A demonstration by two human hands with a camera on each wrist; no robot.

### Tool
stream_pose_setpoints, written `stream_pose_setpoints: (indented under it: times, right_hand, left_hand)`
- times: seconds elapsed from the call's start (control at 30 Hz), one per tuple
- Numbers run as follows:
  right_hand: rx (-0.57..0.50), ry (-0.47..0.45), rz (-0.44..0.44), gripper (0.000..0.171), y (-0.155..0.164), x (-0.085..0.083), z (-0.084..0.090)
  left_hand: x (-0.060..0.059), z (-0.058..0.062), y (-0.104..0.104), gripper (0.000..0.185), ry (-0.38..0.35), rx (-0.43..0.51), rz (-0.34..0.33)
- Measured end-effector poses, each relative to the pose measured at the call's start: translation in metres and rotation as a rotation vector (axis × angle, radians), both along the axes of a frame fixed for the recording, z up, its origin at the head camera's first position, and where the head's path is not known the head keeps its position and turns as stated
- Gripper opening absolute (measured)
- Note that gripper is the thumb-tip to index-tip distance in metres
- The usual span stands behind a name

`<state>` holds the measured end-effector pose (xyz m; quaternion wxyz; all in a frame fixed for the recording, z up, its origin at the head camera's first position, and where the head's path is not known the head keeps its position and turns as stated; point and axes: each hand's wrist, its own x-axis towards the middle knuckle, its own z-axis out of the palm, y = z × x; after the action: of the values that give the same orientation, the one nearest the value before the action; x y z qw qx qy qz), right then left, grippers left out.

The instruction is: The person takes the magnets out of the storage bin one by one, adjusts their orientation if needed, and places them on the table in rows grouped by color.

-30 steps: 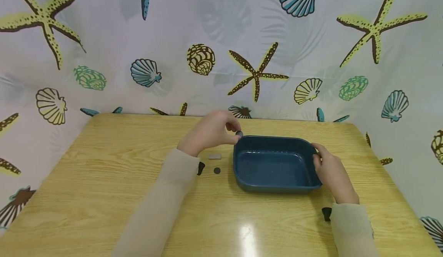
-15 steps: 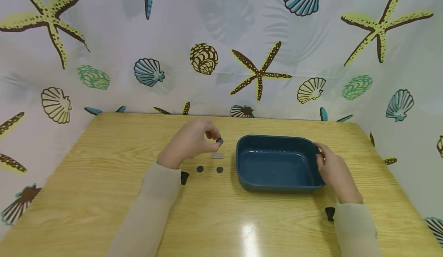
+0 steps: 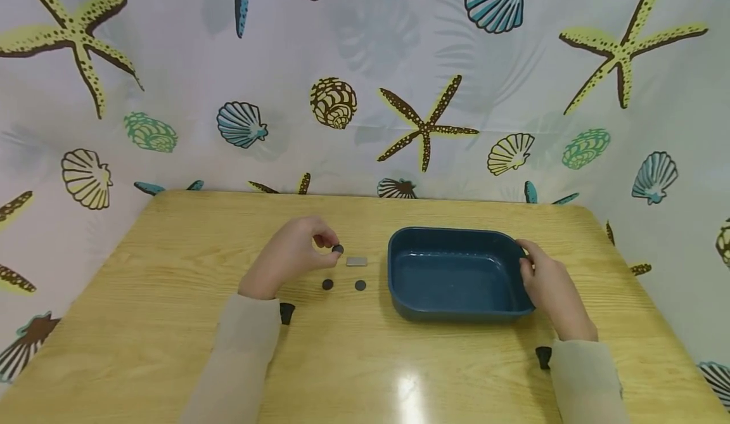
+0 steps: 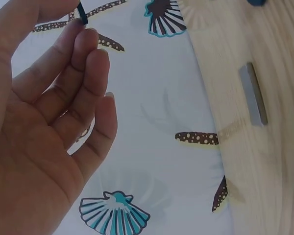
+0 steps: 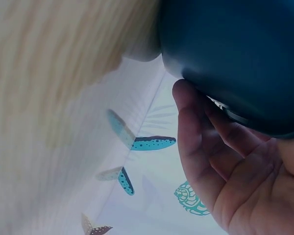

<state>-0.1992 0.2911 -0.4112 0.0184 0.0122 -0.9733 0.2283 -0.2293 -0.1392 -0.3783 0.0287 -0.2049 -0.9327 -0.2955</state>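
Note:
Between thumb and index finger, my left hand (image 3: pixel 291 256) pinches a small dark round disc (image 3: pixel 338 248) just above the table. In the left wrist view the disc (image 4: pixel 82 12) shows edge-on, thin and dark, while the other fingers are loosely bent. Two similar discs lie flat on the wood, one on the left (image 3: pixel 327 284) and one on the right (image 3: pixel 360 285). Behind them rests a small grey rectangular bar (image 3: pixel 357 262). My right hand (image 3: pixel 553 291) grips the right-hand wall of a dark blue rectangular container (image 3: pixel 456 278). Nothing is visible inside it.
The wooden table (image 3: pixel 171 322) reaches back to a white curtain (image 3: pixel 274 158) printed with shells and starfish, which also hangs along both sides. Black straps or mounts sit at both wrists, beside the cream sleeves (image 3: pixel 245 341).
With the disc still pinched, my left hand has moved left and nearer, away from the container's left rim. The left-hand loose disc has come into view. My right hand keeps its place.

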Motion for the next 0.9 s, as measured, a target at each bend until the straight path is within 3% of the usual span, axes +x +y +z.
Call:
stream_pose_setpoints:
  times: [0.1,0.37,0.63,0.9]
  right_hand:
    - [0.004,0.002,0.000,0.046,-0.001,0.001,0.000]
    - [-0.011,-0.023,0.000,0.047,-0.002,0.002,0.002]
    - [0.000,-0.019,0.002,0.047,-0.003,0.004,0.002]
    - [0.001,-0.001,0.011,0.046,-0.003,0.005,0.001]
  left_hand:
    - [0.002,-0.003,-0.009,0.010,-0.005,-0.020,0.018]
    - [0.004,-0.019,-0.047,0.013,-0.117,-0.089,0.110]
    - [0.005,-0.023,-0.072,0.013,-0.139,-0.113,0.099]
    - [0.005,-0.024,-0.075,0.007,-0.202,-0.135,0.057]
